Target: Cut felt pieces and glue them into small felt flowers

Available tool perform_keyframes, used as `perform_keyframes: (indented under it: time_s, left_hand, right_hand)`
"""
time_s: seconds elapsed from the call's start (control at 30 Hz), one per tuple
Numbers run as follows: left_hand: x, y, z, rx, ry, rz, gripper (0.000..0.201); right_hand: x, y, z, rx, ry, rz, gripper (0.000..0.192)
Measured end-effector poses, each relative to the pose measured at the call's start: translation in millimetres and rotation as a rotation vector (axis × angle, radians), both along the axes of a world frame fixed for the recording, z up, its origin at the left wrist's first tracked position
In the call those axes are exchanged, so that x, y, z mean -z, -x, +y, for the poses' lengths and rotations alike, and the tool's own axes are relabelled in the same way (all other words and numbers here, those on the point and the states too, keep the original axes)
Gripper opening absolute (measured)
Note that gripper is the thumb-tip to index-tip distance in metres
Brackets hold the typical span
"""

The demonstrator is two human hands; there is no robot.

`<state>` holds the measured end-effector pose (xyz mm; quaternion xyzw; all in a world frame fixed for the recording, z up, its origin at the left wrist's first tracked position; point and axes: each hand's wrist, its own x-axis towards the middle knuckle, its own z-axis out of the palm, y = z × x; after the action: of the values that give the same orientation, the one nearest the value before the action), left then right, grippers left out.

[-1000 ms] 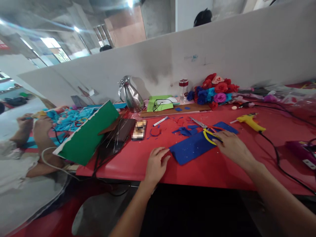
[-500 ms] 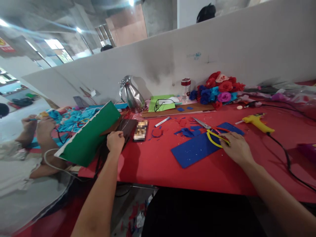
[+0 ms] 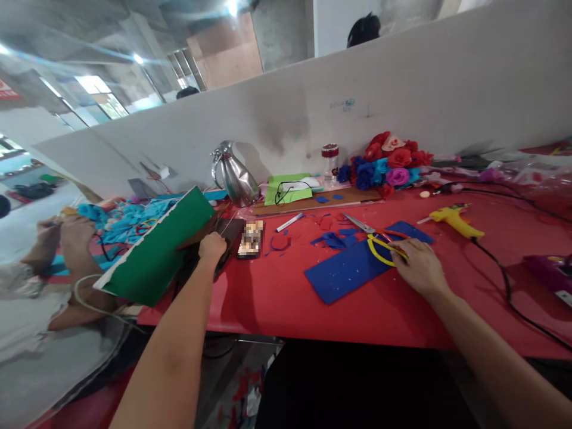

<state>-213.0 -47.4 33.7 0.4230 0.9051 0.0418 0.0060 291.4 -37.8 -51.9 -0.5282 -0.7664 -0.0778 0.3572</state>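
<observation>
My right hand (image 3: 420,265) is closed on the handles of a pair of scissors (image 3: 379,249), with red and yellow grips. Their blades are parted and point away to the left over a blue foam sheet (image 3: 333,279) that lies flat on the table. Blue scraps (image 3: 337,240) lie by the blades. My left hand (image 3: 212,247) is closed beside a dark bag-like thing (image 3: 232,231) and a leaning green board (image 3: 165,247). A thin pale line runs up from its fingers, but what they hold is too small to make out.
A phone (image 3: 251,239) and a marker (image 3: 289,223) lie mid-table. Behind stand a steel jug (image 3: 239,179), a glass jar (image 3: 330,164) and flowers (image 3: 393,164). A yellow glue gun (image 3: 456,221) with its cord is right. A co-worker's hands (image 3: 67,235) are far left.
The whole view has shifted slightly. My left hand has turned and reached a little further forward by the dark bag-like thing. My right hand keeps its grip on the scissors.
</observation>
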Motion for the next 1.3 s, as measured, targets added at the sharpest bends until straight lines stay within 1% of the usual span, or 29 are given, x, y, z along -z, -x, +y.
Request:
perform_keyframes:
  time_s: [0.07,0.2,0.33,0.47,0.63,0.77,0.9,1.07,1.23,1.3]
  left_hand:
    - [-0.8,0,0,-0.018,0.008,-0.024,0.03]
    - [-3.5,-3,-3,-0.051,-0.016,-0.042,0.037]
    - [-4.2,-3,-5,-0.043,-0.005,-0.066,0.034]
    - [-4.2,-2,-10,-0.05,-0.034,-0.071,0.039]
    - [-5.9,-1,-21,-0.058,-0.033,-0.088,0.035]
    - [-7.1,-3,-32,-0.095,-0.055,-0.088,0.045]
    - [-6.7,-6,-44,-0.113,-0.042,-0.107,0.04]
    - [-5.0,-8,-58,-0.123,-0.051,-0.097,0.047]
    - [1.9,-4,-66,-0.099,-0.058,-0.085,0.04]
    - [6.4,-1,-69,-0.06,-0.081,-0.075,0.035]
  right_hand:
    - [-0.6,0,0,0.003,0.0,0.011,0.021]
    - [-1.7,1,-2,0.013,0.015,0.021,0.022]
    - [-2.4,1,-4,0.02,0.034,0.028,0.023]
    - [-2.3,1,-3,0.003,0.033,0.049,0.023]
    - [-1.4,0,-1,0.009,0.04,0.042,0.023]
    - [-0.1,0,0,0.008,0.005,0.027,0.024]
    - [-1.2,-1,-3,0.033,-0.008,0.047,0.024]
    - [-3.0,-1,-11,0.074,-0.02,0.083,0.023]
    - [1.5,0,-13,0.12,-0.029,0.01,0.022]
    - [2.2,0,-12,0.129,-0.029,-0.026,0.022]
